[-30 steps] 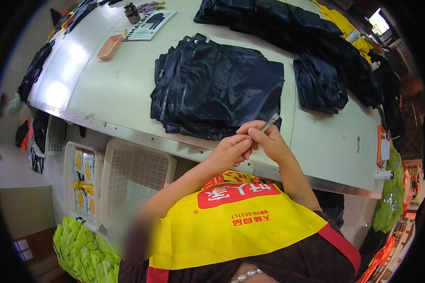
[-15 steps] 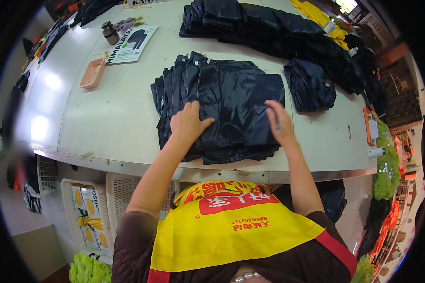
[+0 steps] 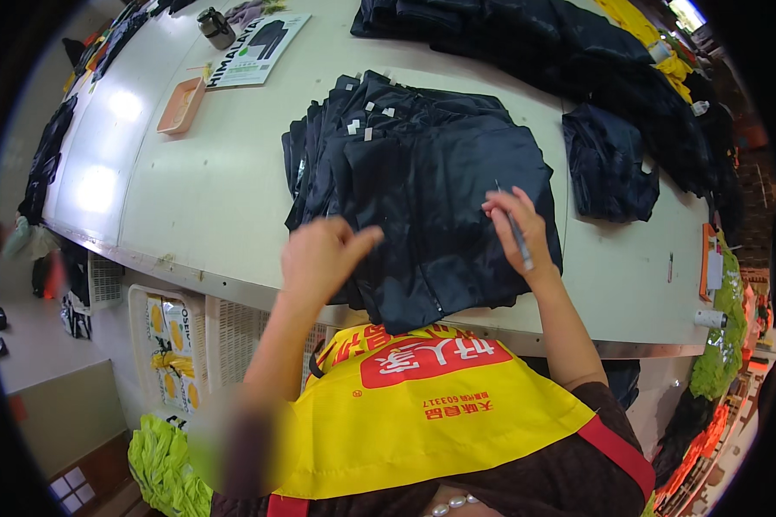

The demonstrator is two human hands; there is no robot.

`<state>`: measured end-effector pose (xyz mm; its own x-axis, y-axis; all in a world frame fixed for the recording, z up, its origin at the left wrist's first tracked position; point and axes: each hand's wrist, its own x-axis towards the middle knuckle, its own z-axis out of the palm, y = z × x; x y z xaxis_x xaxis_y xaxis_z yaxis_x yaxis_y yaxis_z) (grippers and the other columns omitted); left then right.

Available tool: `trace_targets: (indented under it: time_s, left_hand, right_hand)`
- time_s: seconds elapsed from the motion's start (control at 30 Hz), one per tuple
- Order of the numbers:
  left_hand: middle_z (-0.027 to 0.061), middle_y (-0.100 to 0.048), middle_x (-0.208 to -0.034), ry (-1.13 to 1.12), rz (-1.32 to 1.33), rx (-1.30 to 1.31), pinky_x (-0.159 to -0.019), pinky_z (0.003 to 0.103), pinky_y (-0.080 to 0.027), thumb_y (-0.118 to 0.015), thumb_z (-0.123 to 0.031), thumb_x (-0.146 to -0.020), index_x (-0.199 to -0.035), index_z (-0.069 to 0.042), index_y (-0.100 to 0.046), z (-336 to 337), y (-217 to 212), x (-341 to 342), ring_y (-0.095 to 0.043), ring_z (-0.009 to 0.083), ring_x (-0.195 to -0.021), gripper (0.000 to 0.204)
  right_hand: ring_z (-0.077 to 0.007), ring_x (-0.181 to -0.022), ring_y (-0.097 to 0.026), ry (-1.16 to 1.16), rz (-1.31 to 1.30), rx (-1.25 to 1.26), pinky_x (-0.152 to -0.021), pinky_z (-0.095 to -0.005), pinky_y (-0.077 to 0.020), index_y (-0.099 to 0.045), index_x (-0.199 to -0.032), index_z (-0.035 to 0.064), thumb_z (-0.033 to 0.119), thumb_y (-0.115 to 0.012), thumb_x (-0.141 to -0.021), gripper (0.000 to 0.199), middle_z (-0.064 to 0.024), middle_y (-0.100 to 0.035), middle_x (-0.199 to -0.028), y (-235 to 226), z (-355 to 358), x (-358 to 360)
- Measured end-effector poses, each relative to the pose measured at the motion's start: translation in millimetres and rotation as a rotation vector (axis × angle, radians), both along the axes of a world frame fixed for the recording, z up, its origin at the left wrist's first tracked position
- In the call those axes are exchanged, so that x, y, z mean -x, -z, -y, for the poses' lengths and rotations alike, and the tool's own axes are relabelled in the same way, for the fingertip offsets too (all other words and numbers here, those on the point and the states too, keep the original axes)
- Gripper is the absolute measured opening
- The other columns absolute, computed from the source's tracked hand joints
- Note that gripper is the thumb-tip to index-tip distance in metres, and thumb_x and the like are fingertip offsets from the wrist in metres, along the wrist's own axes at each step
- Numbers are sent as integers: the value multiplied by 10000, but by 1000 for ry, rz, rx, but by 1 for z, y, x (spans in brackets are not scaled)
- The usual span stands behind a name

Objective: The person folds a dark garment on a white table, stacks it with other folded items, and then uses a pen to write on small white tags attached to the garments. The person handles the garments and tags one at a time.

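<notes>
A stack of folded dark navy, glossy garments lies before me, with small white tags near its far left part. The top garment lies askew, its near corner reaching over the table's front edge. My left hand is over the near left side of the stack, thumb stretched out and apart from the partly curled fingers; nothing shows in it. Above the stack's right side, my right hand is closed around a slim grey pointed tool, its thin tip pointing away from me. The tool's exact kind is unclear.
The pale table carries a pink tray, a dark bottle and a printed sheet. Another dark folded garment is at right, a long dark pile behind. White baskets stand below the front edge.
The top garment has shifted toward me and now overhangs the front edge; more tags show. My left hand has moved nearer to me, off the middle of the stack. The view has shifted slightly.
</notes>
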<state>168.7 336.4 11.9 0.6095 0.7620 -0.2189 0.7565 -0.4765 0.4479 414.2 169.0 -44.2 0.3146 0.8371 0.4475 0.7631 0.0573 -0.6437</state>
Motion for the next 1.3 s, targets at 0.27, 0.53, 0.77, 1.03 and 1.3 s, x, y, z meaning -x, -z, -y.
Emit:
trace_targets:
  time_s: [0.27,0.53,0.77,1.03,1.3]
  left_hand:
    - [95,-643,-910,-110,97,-275,-705,371,-477,-715,-364,-715,-903,-67,-655,-73,8,-80,-624,283,-839,357]
    - [127,-649,-765,-113,343,219,-669,304,-470,-688,-285,-740,-922,8,-669,-103,51,-78,-632,223,-724,345]
    - [56,-649,-787,-187,439,326,-667,218,-445,-639,-176,-828,-917,56,-660,-107,49,-92,-568,87,-727,250]
    - [22,-627,-786,-298,565,502,-642,195,-428,-623,-161,-848,-912,58,-659,-110,58,-92,-542,67,-714,231]
    - [22,-621,-781,-239,615,400,-647,197,-422,-607,-174,-864,-935,65,-650,-106,66,-90,-532,64,-724,252]
  right_hand:
    - [-134,-812,-608,-316,-1219,-274,-752,-248,-490,-600,-1081,-19,121,-510,-912,238,-99,-644,-902,-18,-132,21]
    - [-114,-789,-586,-259,-1267,-275,-753,-234,-483,-578,-1012,-14,96,-550,-872,180,-78,-626,-874,47,-175,44]
    - [-91,-769,-578,-199,-1326,-251,-723,-214,-470,-584,-988,-8,107,-579,-865,168,-59,-622,-829,53,-178,40]
    - [-65,-623,-536,-10,-770,-269,-575,-201,-443,-590,-931,-4,97,-645,-812,165,-32,-607,-741,54,-182,43]
    - [-60,-575,-517,14,-680,-253,-518,-201,-422,-600,-902,9,93,-649,-805,138,-29,-588,-688,57,-181,45]
